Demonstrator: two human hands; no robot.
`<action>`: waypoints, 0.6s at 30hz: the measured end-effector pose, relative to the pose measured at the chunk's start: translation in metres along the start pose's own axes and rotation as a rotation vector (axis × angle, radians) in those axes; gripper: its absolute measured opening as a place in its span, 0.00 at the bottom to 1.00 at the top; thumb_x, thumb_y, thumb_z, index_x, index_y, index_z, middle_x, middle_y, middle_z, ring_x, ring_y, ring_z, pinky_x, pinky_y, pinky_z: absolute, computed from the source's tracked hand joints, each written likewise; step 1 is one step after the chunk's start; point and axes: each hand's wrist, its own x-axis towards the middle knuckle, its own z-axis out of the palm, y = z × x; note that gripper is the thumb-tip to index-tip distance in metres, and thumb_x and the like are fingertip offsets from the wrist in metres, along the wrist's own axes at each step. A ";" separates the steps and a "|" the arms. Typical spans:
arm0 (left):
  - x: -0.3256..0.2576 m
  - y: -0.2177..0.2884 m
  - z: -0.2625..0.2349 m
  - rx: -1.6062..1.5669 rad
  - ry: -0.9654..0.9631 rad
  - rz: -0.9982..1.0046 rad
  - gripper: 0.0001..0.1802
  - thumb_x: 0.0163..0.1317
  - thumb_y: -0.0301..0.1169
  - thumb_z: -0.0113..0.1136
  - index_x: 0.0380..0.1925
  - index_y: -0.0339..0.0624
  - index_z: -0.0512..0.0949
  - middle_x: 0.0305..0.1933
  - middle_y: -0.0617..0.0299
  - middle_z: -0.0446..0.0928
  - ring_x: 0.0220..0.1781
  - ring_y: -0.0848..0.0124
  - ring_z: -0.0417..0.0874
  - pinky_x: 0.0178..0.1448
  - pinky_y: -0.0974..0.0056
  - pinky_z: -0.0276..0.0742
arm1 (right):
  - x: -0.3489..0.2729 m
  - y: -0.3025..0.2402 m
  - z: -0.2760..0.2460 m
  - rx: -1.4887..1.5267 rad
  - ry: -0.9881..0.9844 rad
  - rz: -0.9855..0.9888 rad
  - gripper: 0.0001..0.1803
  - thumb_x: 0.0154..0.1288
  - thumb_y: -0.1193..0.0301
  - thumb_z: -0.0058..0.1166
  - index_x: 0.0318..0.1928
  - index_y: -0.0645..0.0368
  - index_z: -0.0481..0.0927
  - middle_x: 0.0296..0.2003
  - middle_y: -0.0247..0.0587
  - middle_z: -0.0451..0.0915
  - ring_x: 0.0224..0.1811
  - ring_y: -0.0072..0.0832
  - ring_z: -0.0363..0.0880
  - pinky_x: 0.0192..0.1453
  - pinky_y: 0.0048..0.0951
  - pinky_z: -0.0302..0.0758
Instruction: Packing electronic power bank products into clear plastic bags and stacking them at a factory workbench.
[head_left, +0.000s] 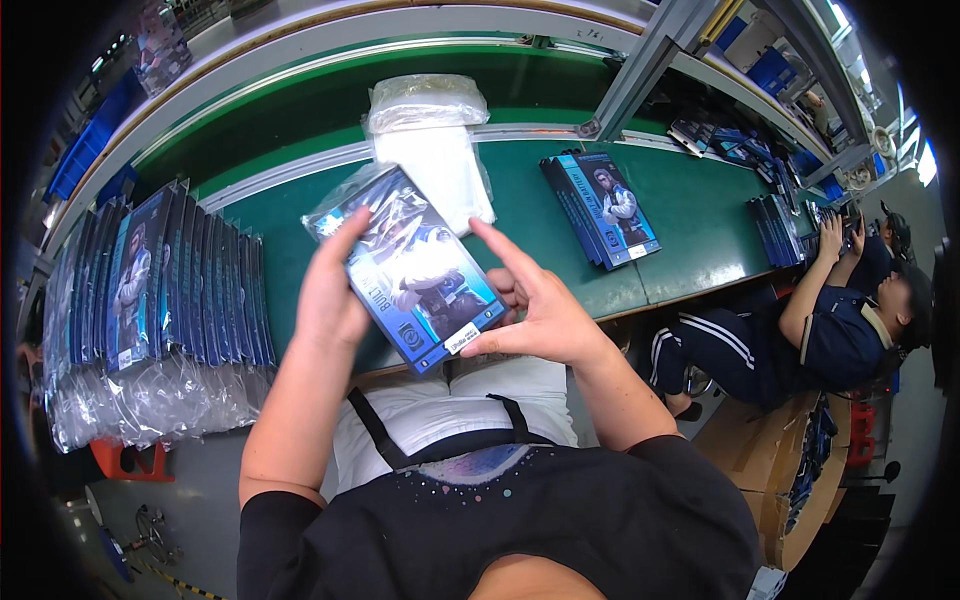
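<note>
Closed left fingers [350,235] and half-spread right fingers [512,256] hold a flat blue printed box [422,285] in clear plastic [325,213].

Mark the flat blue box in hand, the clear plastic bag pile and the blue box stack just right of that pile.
Flat blue box in hand [432,282]: head view, middle of its printed face.
Clear plastic bag pile [430,150]: head view, its middle.
Blue box stack [614,208]: head view, top box's face.

The blue box [436,282] mid-frame has big lettering [371,301] down its front plus a printed white sticker [461,337]; the box stack [617,213] right of center's lettered too.
</note>
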 end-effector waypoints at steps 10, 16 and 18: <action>-0.050 -0.026 0.024 0.441 -0.494 -0.254 0.28 0.69 0.43 0.50 0.56 0.27 0.70 0.53 0.50 0.76 0.54 0.62 0.78 0.58 0.58 0.76 | -0.015 -0.020 0.003 -0.134 0.623 -0.909 0.13 0.61 0.85 0.38 0.41 0.65 0.75 0.36 0.45 0.77 0.32 0.24 0.76 0.39 0.22 0.74; -0.052 -0.031 0.019 0.234 -0.380 -0.299 0.31 0.68 0.44 0.48 0.62 0.30 0.63 0.58 0.48 0.72 0.57 0.63 0.76 0.59 0.58 0.73 | -0.005 -0.016 0.053 -0.420 0.060 -0.740 0.13 0.53 0.82 0.54 0.42 0.64 0.79 0.32 0.47 0.78 0.33 0.39 0.79 0.38 0.31 0.74; -0.052 -0.032 0.017 0.441 -0.289 -0.115 0.34 0.65 0.39 0.54 0.65 0.31 0.58 0.58 0.48 0.72 0.57 0.64 0.77 0.59 0.60 0.73 | -0.004 -0.019 0.054 -0.330 -0.057 -0.735 0.13 0.55 0.82 0.55 0.43 0.64 0.80 0.33 0.46 0.78 0.34 0.38 0.78 0.39 0.32 0.74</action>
